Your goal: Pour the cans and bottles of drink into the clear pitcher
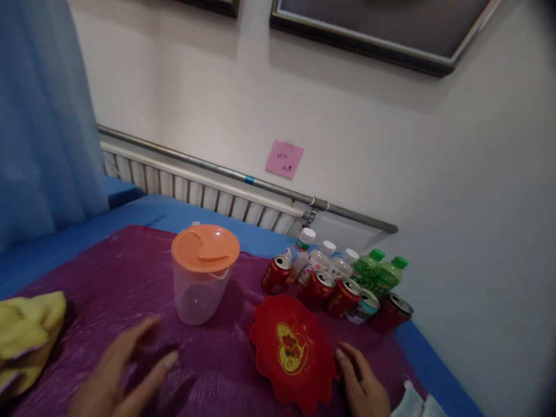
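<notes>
My left hand [124, 370] hovers over the purple sheet at the lower left, its thumb and fingers apart and nothing between them. It is slightly blurred. Just beyond it stands a clear plastic pitcher [197, 301] with an orange lid [206, 249]. A red plate [264, 341] with a scalloped rim and a yellow printed design lies right of the pitcher. At the plate's right edge, my right hand [365, 382] has its thumb and fingers closed together at the rim. The fingertips are partly hidden there.
Several drink cans [315, 289] and bottles [321, 260] stand grouped behind the plate. A yellow cloth [30, 336] lies at far left, a pale blue cloth [414, 402] at lower right. A radiator [208, 194] and pipe [278, 188] run along the wall behind the table.
</notes>
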A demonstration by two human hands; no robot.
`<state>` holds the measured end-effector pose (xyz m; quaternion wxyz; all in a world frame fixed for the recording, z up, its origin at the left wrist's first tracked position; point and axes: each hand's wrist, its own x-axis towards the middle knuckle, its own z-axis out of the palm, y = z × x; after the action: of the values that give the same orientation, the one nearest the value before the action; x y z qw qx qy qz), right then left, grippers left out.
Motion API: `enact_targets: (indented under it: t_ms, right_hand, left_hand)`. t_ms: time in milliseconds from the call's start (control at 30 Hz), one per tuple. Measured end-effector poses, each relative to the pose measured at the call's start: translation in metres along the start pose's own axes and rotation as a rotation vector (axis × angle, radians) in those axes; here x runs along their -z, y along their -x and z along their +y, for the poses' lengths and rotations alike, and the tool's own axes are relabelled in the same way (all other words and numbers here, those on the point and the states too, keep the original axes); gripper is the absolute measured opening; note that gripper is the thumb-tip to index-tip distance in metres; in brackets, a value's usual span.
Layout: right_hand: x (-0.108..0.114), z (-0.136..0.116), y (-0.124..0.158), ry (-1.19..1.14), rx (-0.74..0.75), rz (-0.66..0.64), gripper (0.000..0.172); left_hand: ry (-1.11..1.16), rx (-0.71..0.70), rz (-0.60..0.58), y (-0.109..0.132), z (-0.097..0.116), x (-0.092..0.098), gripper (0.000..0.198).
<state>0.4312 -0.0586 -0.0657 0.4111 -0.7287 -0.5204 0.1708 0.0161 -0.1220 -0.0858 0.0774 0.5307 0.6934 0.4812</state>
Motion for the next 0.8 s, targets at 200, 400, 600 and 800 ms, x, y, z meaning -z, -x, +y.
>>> enact_targets:
  t_ms: [200, 400, 600, 800]
  right_hand:
    - [0.004, 0.003, 0.001, -0.053, -0.041, -0.001, 0.054]
    - [0.005, -0.007, 0.016, -0.154, 0.020, 0.007, 0.046]
    - [0.004, -0.017, 0.021, -0.170, 0.044, -0.023, 0.047]
    - [0.002, -0.014, 0.022, -0.189, 0.058, -0.027, 0.046]
  left_hand:
    - [0.365, 0.121, -0.221, -0.108, 0.050, 0.012, 0.126]
    - [0.489, 0.054, -0.285, -0.113, 0.047, -0.029, 0.115]
    - [0.510, 0.077, -0.249, -0.089, 0.068, -0.026, 0.108]
    - [0.428, 0.107, -0.252, -0.060, 0.073, -0.037, 0.115]
